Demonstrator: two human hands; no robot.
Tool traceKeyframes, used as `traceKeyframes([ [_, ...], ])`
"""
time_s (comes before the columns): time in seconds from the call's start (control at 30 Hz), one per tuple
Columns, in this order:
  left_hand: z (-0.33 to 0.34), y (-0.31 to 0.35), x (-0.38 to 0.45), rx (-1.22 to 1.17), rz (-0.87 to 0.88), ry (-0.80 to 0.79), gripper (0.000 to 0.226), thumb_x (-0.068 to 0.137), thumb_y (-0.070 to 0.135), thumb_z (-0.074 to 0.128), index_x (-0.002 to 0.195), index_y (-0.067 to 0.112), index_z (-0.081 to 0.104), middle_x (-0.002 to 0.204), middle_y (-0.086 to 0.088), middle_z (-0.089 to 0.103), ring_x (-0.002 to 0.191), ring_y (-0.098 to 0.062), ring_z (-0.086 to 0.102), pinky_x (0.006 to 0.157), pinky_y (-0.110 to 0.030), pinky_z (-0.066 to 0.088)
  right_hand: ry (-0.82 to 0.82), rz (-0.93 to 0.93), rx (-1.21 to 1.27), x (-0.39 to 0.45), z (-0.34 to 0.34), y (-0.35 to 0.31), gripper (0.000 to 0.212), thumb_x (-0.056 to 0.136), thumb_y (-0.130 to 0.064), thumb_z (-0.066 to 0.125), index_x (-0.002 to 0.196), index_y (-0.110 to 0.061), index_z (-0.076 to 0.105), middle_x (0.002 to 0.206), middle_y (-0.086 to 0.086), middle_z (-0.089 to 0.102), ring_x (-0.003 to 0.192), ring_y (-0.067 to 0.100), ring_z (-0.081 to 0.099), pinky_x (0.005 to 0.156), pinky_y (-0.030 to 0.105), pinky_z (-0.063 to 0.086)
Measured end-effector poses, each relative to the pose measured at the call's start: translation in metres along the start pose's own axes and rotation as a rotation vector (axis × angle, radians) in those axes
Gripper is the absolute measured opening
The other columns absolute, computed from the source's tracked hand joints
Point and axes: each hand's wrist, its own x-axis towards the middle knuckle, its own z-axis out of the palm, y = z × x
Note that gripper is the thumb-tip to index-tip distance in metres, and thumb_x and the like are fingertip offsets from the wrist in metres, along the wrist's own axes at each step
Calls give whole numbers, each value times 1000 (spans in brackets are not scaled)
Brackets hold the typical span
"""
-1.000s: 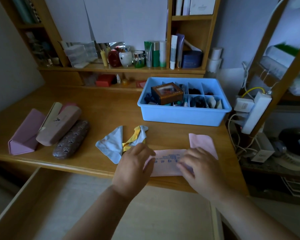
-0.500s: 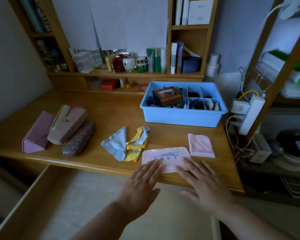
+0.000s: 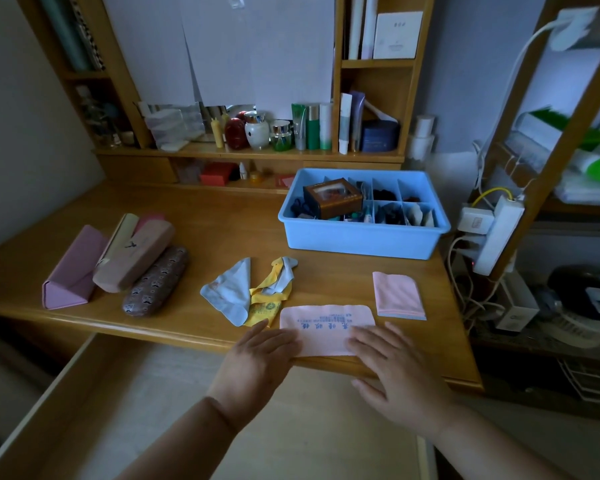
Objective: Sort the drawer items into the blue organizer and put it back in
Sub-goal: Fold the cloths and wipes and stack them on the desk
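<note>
Wooden desk (image 3: 222,233): blue organizer (image 3: 361,240), perhaps 4 cloths (image 3: 326,329), 3 cases (image 3: 132,261).

Two bare forearms enter the frame from the 6 o'clock edge, one from about 7 o'clock, the other from about 5 o'clock. Left hand (image 3: 257,365): no ring, watch, bracelet or glove seen. A crease line crosses the wrist at the base of the hand. Right hand (image 3: 394,372): likewise bare, with no jewellery or covering seen. No sleeve, cuff or fabric shows on either forearm within the frame. Nails are too dim to judge. Lighting is low, so finer surface detail cannot be made out.
</note>
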Motion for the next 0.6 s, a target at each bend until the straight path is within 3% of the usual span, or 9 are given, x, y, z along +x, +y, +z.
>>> traceKeyframes([
  [0.13, -8, 0, 7, -47, -64, -39, 12, 73, 9, 72, 81, 18, 75, 89, 5, 74, 80, -11, 71, 94, -47, 48, -8, 65, 26, 5, 0, -6, 37, 64, -42, 80, 96, -27, 68, 105, -10, 65, 96, 11, 61, 86, 27, 48],
  [0.27, -27, 8, 23, -212, -204, -35, 5, 79, 11, 71, 82, 15, 71, 82, 6, 71, 77, -12, 67, 99, -33, 44, 10, 140, 112, 13, -10, -14, 22, 61, -28, 84, 73, -22, 67, 80, -9, 65, 72, 14, 63, 65, 26, 51],
  [0.33, -38, 12, 26, -321, -303, -22, 5, 81, 11, 73, 83, 16, 72, 82, 9, 71, 78, -8, 65, 92, -25, 46, 30, 218, 237, 14, -21, -14, 10, 71, -18, 80, 70, -18, 70, 71, -7, 67, 65, 14, 63, 55, 29, 51],
  [0.43, -53, 13, 29, -564, -543, -48, 7, 82, 16, 72, 79, 22, 72, 78, 9, 70, 76, -2, 64, 73, -16, 48, -22, 448, 512, 13, -45, -5, 9, 82, -23, 70, 74, -22, 72, 68, -8, 69, 64, 4, 61, 60, 24, 47],
  [0.53, -58, 14, 33, -916, -769, -25, 14, 81, 12, 72, 69, 19, 70, 67, 4, 68, 64, -4, 61, 62, -15, 47, -27, 623, 884, 17, -63, 6, 13, 85, -15, 66, 74, -17, 73, 74, -4, 70, 66, -1, 60, 62, 11, 44],
  [0.6, -55, 14, 35, -996, -886, -28, 13, 82, 12, 71, 70, 16, 70, 65, 2, 68, 62, -7, 61, 59, -17, 48, -49, 729, 1050, 21, -66, 8, 14, 86, -14, 65, 76, -14, 74, 76, -1, 72, 68, 1, 62, 62, 8, 44],
])
